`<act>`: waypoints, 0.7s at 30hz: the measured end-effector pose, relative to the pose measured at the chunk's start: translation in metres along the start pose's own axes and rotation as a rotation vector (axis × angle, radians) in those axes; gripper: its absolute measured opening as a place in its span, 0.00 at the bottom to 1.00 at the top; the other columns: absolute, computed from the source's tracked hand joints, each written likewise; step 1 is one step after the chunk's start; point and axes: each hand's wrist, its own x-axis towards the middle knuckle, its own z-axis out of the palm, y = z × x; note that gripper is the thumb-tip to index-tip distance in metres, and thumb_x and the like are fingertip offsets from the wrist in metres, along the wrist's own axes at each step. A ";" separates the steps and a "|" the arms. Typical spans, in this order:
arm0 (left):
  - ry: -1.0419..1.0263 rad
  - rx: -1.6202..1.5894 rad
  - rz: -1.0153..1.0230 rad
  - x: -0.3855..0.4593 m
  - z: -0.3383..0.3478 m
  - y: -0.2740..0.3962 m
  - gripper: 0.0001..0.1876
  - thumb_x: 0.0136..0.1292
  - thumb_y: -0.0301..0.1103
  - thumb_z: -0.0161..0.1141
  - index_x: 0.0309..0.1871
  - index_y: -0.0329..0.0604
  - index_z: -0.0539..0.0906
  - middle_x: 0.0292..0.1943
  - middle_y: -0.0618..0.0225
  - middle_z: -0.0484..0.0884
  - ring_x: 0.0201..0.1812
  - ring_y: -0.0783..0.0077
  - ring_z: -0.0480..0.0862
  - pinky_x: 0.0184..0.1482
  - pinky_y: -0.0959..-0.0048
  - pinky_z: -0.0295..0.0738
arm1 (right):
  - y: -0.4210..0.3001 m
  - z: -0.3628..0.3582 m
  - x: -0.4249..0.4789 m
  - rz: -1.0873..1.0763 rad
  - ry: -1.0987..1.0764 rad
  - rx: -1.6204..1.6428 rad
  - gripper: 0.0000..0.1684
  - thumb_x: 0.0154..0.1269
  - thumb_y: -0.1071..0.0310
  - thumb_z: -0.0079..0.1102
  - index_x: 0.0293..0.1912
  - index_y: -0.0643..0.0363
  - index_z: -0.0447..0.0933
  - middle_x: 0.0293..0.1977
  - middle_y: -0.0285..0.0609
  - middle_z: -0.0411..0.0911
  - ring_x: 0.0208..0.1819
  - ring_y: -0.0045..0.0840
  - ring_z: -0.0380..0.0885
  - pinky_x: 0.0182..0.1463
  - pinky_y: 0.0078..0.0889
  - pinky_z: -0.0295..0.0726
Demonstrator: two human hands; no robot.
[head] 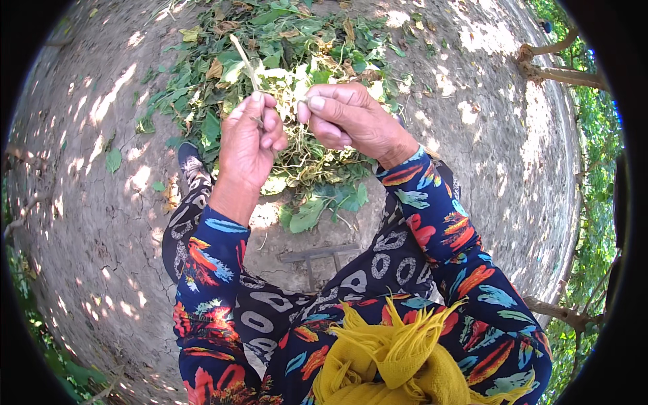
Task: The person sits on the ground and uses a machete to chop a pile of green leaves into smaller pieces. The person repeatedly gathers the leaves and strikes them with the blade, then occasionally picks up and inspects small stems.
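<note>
A pale, slender plant stalk (pixel 243 56) points up and away from my left hand (pixel 253 124), pinched between thumb and fingers. A short length of stem also shows against the palm. Just to the right, my right hand (pixel 349 114) has its thumb and forefinger pressed together and the other fingers curled. Whether those fingertips hold a thin strand or bit of stem is too small to tell. Both hands are above a heap of green and wilted leaves (pixel 273 25). Paler stems and yellowish fibres (pixel 304 152) lie in the part nearest me.
Cracked bare earth (pixel 116 212) surrounds the heap, with scattered leaves such as one at left (pixel 114 160). A low wooden frame (pixel 319 253) is between my legs. Branches (pixel 562 76) stand at right. A yellow fringed scarf (pixel 385 354) hangs at my chest.
</note>
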 end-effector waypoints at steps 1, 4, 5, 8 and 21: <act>0.006 0.010 -0.002 0.000 -0.001 0.002 0.12 0.75 0.38 0.51 0.42 0.38 0.76 0.21 0.72 0.72 0.16 0.81 0.64 0.22 0.77 0.64 | 0.001 0.000 0.000 -0.002 -0.017 -0.056 0.17 0.78 0.59 0.47 0.42 0.64 0.76 0.17 0.26 0.64 0.16 0.09 0.57 0.20 0.15 0.58; 0.044 0.086 0.003 0.002 -0.003 0.001 0.10 0.75 0.36 0.51 0.44 0.37 0.76 0.23 0.70 0.74 0.19 0.78 0.67 0.24 0.74 0.68 | 0.005 0.000 0.004 -0.013 0.157 -0.078 0.16 0.77 0.61 0.48 0.45 0.64 0.77 0.17 0.26 0.64 0.17 0.09 0.58 0.20 0.15 0.59; 0.036 0.093 0.004 0.002 -0.003 0.001 0.10 0.75 0.36 0.50 0.44 0.37 0.76 0.23 0.70 0.74 0.19 0.78 0.68 0.25 0.73 0.69 | 0.007 -0.002 0.007 -0.037 0.215 -0.090 0.16 0.77 0.61 0.48 0.46 0.64 0.77 0.17 0.26 0.64 0.17 0.09 0.58 0.21 0.14 0.60; 0.058 0.111 -0.010 0.002 -0.003 -0.002 0.10 0.75 0.35 0.50 0.45 0.36 0.76 0.24 0.70 0.75 0.20 0.77 0.70 0.25 0.71 0.71 | 0.009 -0.013 0.009 0.016 0.422 -0.014 0.14 0.76 0.64 0.50 0.49 0.64 0.77 0.23 0.27 0.69 0.19 0.08 0.61 0.22 0.13 0.62; 0.161 0.097 0.098 0.011 -0.015 0.006 0.11 0.73 0.33 0.53 0.48 0.33 0.78 0.34 0.65 0.81 0.33 0.72 0.82 0.37 0.71 0.84 | 0.017 -0.019 0.011 -0.244 0.507 -0.416 0.21 0.73 0.60 0.54 0.57 0.64 0.76 0.51 0.41 0.80 0.54 0.20 0.76 0.59 0.27 0.72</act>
